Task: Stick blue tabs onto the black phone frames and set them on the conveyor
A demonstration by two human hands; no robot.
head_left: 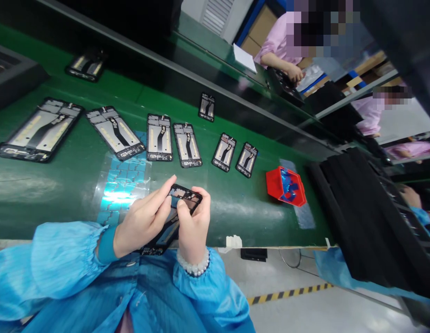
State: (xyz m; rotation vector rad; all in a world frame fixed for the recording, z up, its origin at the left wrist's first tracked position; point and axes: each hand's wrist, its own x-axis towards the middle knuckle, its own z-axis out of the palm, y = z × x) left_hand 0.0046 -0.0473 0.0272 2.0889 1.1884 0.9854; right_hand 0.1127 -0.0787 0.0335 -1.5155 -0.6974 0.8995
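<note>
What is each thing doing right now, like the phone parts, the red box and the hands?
Black phone frame in hand: lifted off the belt, held by both hands.
Left hand: grip shut on the frame's top edge.
Right hand: grip shut on the frame.
Six phone frames in a row: lying flat, insides up.
Red plastic bin: tilted, blue bits inside.
Shiny sheet of blue stickers: flat on the green belt.

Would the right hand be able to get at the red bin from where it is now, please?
Probably yes: the green belt between the right hand and the red bin lies bare, though that hand holds the phone frame.

Head view, tilted, looks steeply down, close over green belt [62,185].
</note>
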